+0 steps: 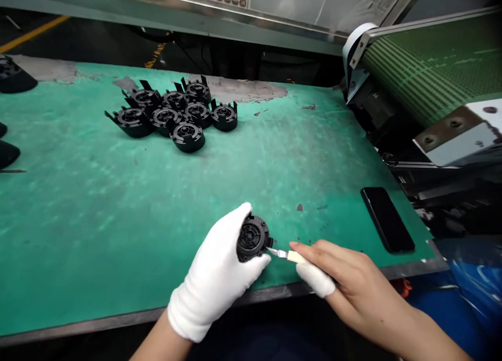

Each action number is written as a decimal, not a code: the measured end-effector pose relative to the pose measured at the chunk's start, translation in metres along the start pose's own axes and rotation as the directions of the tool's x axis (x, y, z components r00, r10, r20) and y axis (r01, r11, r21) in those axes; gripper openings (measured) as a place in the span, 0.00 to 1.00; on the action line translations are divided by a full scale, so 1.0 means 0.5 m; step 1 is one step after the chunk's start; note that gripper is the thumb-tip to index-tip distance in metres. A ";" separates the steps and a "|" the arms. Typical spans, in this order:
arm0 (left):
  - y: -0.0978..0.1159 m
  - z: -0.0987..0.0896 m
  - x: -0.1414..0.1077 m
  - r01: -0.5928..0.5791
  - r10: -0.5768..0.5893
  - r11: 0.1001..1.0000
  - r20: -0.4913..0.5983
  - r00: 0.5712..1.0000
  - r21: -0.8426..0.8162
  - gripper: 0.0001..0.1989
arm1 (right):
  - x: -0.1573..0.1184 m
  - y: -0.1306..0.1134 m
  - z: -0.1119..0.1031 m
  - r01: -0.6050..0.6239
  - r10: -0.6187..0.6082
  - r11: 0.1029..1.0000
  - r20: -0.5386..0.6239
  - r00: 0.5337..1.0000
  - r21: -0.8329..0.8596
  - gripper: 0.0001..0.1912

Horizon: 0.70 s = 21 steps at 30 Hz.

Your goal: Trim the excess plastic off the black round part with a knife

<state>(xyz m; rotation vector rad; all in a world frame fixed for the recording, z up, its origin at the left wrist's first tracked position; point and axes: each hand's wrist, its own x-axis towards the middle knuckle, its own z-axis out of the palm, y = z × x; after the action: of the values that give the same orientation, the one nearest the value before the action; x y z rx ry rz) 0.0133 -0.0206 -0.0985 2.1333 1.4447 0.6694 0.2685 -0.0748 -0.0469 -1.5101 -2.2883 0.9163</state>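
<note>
My left hand (214, 280), in a white glove, grips a round black plastic part (253, 237) near the table's front edge, its ribbed face turned up. My right hand (345, 275) is bare except for a white cover on the thumb, and it holds a small knife (285, 254) with a pale handle. The blade tip touches the right rim of the black part. A pile of several similar black parts (176, 115) lies far back on the green mat, out of reach of both hands.
The green mat (117, 204) covers the worktable and is worn through at the back. A black phone (387, 219) lies flat at the right front. A green conveyor belt (431, 63) with metal brackets stands at the right. More dark parts (11, 79) sit at the left edge.
</note>
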 end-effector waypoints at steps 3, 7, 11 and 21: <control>0.000 -0.004 0.002 -0.013 0.013 1.000 0.000 1.000 -0.002 0.40 | 0.002 -0.010 -0.003 -0.021 0.022 0.993 0.001 1.000 -0.116 0.26; -0.001 -0.006 0.005 -0.030 0.030 1.000 0.009 1.000 -0.003 0.39 | 0.013 -0.007 -0.013 -0.056 0.059 0.962 0.006 0.998 -0.267 0.29; 0.003 -0.001 0.006 -0.013 0.013 1.000 0.001 1.000 0.019 0.40 | 0.023 0.055 -0.048 -0.264 0.193 0.793 -0.185 0.964 -0.549 0.27; -0.044 -0.156 0.028 -0.225 0.175 0.964 0.306 0.936 0.138 0.35 | 0.016 0.077 -0.065 -0.157 0.120 0.965 -0.178 0.977 -0.211 0.27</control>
<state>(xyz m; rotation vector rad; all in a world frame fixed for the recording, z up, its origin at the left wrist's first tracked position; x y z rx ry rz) -0.0468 0.0083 -0.0508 2.4163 1.1717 0.2875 0.3104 -0.0455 -0.0470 -1.7857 -2.2497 0.5543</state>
